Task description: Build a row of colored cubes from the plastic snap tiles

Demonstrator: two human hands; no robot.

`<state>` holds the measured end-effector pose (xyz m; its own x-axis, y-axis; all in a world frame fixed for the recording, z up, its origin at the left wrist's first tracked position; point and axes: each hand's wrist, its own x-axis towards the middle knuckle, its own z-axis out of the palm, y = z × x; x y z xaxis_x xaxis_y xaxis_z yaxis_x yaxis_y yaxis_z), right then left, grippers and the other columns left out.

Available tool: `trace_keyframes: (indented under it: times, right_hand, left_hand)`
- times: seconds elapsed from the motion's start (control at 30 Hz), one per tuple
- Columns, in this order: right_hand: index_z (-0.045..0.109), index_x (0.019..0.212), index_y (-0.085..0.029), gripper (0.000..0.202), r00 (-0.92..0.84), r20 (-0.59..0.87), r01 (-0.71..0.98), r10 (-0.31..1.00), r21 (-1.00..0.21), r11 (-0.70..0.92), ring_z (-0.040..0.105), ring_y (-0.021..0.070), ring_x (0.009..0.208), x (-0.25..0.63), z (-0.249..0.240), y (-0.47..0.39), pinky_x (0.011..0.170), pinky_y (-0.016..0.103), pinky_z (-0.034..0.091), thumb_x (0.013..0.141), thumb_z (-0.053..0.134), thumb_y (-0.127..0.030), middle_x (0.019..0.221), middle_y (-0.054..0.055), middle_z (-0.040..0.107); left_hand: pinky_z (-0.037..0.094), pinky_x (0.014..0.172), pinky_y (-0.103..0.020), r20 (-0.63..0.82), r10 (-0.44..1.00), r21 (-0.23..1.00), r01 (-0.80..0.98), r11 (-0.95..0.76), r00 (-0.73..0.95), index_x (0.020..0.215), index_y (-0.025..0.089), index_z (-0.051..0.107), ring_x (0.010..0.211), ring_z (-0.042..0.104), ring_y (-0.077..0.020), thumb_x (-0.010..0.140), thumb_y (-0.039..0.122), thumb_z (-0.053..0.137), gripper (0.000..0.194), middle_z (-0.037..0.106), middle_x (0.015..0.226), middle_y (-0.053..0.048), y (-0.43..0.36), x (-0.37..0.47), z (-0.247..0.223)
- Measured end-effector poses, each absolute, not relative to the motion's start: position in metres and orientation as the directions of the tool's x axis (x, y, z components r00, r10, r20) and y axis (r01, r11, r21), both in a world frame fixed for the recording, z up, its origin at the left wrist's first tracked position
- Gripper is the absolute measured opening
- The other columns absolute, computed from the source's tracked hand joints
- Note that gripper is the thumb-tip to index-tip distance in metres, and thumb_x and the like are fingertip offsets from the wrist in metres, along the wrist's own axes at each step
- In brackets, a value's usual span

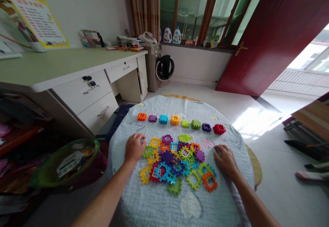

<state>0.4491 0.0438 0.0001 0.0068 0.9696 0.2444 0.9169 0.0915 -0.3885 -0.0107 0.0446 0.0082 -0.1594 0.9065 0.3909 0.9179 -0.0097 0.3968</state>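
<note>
A loose heap of colourful plastic interlocking tiles lies on the cloth-covered round table (pixel 189 208). It includes a dark purple tile (pixel 167 157), a lime green frame (pixel 193 180), an orange frame (pixel 209 181) and a yellow tile (pixel 145 175). My left hand (pixel 135 147) rests on the cloth at the heap's left side, close to a green tile (pixel 148 151), its fingers loosely bent and apart. To the right of the heap, my right hand (pixel 226 159) lies on the cloth with fingers apart. Neither hand visibly holds anything.
Across the table's far part runs a row of small tile stacks, from orange (pixel 142 117) at left to red (pixel 219 129) at right. A desk (pixel 77 60) and a green-rimmed basket (pixel 66 165) stand left. Behind are a washing machine (pixel 153 66) and a red door (pixel 267 38).
</note>
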Motion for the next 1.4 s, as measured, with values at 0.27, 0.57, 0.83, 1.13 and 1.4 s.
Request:
trace_keyframes:
  times: [0.27,0.57,0.83,1.13,1.4]
  right_hand:
    - [0.063,0.106,-0.02,0.03,0.057,0.275,0.967,0.96,-0.254,0.016,0.054,0.0279,0.105,0.435,-0.001,0.036,0.093,0.043,0.04,0.085,0.045,-0.033,0.113,0.011,0.062]
    - [0.061,0.107,-0.02,0.025,0.035,0.279,0.982,0.96,-0.186,0.018,0.053,0.0246,0.101,0.432,0.002,0.034,0.09,0.038,0.038,0.088,0.047,-0.027,0.11,0.008,0.061]
    - [0.06,0.106,-0.019,0.022,0.048,0.264,0.992,0.963,-0.128,-0.014,0.051,0.0239,0.1,0.426,0.007,0.034,0.087,0.035,0.036,0.088,0.049,-0.024,0.109,0.008,0.06]
    - [0.059,0.107,-0.019,0.021,0.055,0.255,0.993,0.965,-0.114,-0.027,0.051,0.0239,0.1,0.424,0.01,0.033,0.086,0.034,0.035,0.088,0.05,-0.024,0.11,0.007,0.059]
    - [0.059,0.108,-0.019,0.023,0.054,0.248,0.992,0.967,-0.12,-0.025,0.05,0.0242,0.099,0.426,0.008,0.035,0.084,0.036,0.035,0.088,0.05,-0.025,0.111,0.008,0.059]
  left_hand:
    - [0.046,0.097,-0.039,0.332,0.936,0.455,0.889,-0.053,-0.114,0.094,0.02,0.067,0.105,0.061,-0.0249,0.081,0.032,0.055,0.021,0.066,0.111,-0.009,0.057,-0.002,0.025]
    - [0.043,0.1,-0.038,0.06,0.947,0.315,0.895,-0.317,0.314,0.113,0.02,0.063,0.11,0.059,-0.0249,0.077,0.031,0.065,0.037,0.066,0.117,-0.01,0.07,0.077,0.054]
    - [0.047,0.09,-0.031,-0.035,0.974,0.418,0.889,-0.189,0.223,0.107,0.022,0.065,0.098,0.066,-0.0199,0.088,0.022,0.048,0.026,0.072,0.103,-0.006,0.093,0.065,0.052]
    - [0.043,0.102,-0.033,0.041,0.985,0.467,0.868,-0.167,0.167,0.122,0.015,0.057,0.113,0.058,-0.022,0.076,0.016,0.059,0.045,0.061,0.121,-0.011,0.105,0.02,0.043]
    - [0.044,0.101,-0.04,0.148,0.987,0.433,0.893,-0.12,0.061,0.116,0.017,0.059,0.11,0.058,-0.0256,0.078,0.033,0.065,0.041,0.061,0.116,-0.012,0.09,0.003,0.03]
